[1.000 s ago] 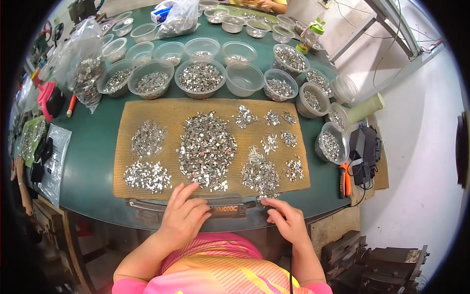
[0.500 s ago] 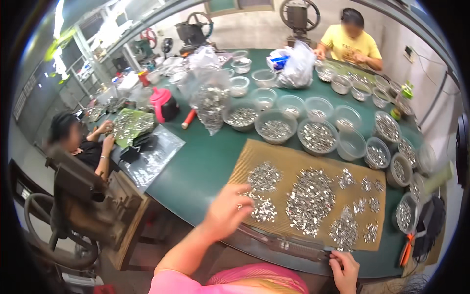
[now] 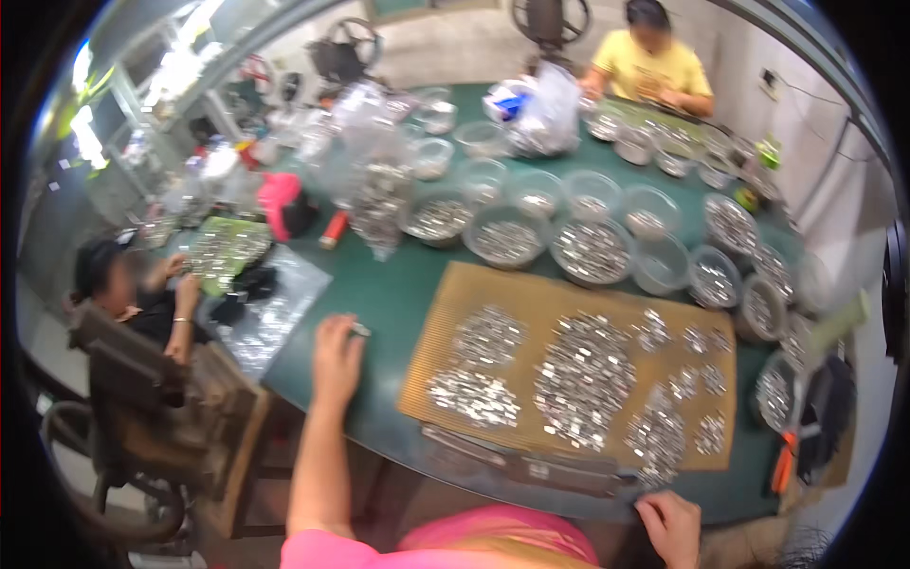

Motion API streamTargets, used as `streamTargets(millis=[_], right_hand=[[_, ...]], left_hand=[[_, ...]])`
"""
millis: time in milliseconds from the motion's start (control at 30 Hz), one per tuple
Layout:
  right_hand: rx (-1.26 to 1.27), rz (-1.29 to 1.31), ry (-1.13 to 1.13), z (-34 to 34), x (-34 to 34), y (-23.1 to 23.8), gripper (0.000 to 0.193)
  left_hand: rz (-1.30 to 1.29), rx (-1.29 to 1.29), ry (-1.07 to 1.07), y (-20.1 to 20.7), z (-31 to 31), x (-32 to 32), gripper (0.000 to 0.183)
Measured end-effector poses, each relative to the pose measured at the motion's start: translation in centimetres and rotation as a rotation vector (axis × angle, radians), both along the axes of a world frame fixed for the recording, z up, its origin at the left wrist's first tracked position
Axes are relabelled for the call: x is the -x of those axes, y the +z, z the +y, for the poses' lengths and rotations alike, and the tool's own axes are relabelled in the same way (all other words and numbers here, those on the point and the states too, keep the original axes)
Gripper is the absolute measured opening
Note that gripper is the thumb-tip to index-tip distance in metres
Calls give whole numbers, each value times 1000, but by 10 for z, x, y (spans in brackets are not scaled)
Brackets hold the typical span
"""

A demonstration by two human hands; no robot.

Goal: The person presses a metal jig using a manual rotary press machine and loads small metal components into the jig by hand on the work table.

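Nearest, at the table's edge, the person's right hand (image 3: 671, 523) curls its fingers narrowly beside the right end of a long, dark, narrow bar (image 3: 540, 469); whether it grips anything cannot be told. The bar lies along the near side of a brown, ribbed, rectangular mat (image 3: 429, 353), perhaps there so it stays close to the body.

The left hand (image 3: 336, 365) is out over the dark green, smooth tabletop (image 3: 365, 284), left of the mat. Its fingers are drawn together, with a small, pale silvery piece (image 3: 360, 329) at their tips, apparently pinched because it is too small for a fuller grasp. Blur hides its shape, and whether the hand touches the table is unclear.

On the mat, a large, dense mound of small silvery metal pieces (image 3: 585, 381) sits in the middle. A bright, flat silvery heap (image 3: 473, 396) lies on the left, and a looser silvery pile (image 3: 657, 438) on the right. The gaps between them likely keep kinds apart, while the ribbing probably stops pieces sliding.

Beyond, round, translucent plastic bowls (image 3: 592, 276) curve around the mat; their walls would keep loose metal from scattering. Farther still, a co-worker in a yellow shirt (image 3: 654, 74) sits across the table.
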State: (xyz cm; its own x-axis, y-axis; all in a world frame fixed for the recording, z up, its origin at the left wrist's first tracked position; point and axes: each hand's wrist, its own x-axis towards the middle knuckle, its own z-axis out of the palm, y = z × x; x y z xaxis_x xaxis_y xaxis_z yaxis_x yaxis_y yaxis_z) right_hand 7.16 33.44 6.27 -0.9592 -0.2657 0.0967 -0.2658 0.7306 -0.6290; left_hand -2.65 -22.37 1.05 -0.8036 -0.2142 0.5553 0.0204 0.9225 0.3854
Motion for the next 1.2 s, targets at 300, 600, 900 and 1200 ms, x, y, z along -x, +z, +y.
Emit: streamTargets(millis=[300, 600, 900, 1200], right_hand=[[158, 16, -170, -4, 25, 1, 10], [72, 283, -218, -4, 60, 0, 8], [-261, 417, -237, -5, 126, -20, 7], [-380, 338, -289, -8, 137, -23, 5]], left_hand=[[-282, -111, -27, 5, -39, 3, 35], [-215, -268, -205, 10, -17, 9, 36], [-80, -110, -307, 38, 65, -27, 27], [-93, -270, -595, 41, 155, -47, 24]])
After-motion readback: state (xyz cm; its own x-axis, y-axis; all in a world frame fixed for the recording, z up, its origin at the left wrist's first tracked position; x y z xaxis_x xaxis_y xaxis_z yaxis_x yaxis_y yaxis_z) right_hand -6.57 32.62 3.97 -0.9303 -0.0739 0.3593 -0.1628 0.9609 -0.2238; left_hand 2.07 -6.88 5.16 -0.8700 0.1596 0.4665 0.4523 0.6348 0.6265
